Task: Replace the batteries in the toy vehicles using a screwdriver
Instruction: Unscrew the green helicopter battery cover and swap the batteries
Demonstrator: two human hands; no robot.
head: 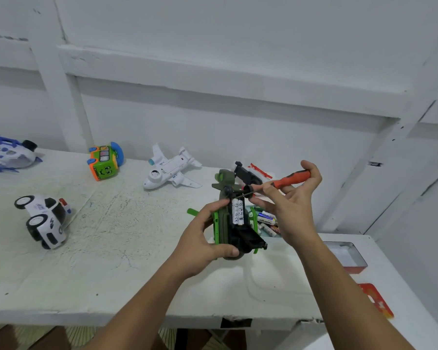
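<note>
I see left hand (202, 241) gripping toy (223, 223), right hand (291, 205) holding screwdriver (292, 178). Tip near batteries (237, 212): slip could pop them out, rolling off table (111, 236).

blue-white toy (8, 154) cut by left edge; spare batteries (266, 220) half hidden

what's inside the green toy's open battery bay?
Two white batteries lie side by side in the green toy, with the screwdriver tip near their upper end. Contacts under the cells are hidden; the left hand covers the toy's flank.
</note>
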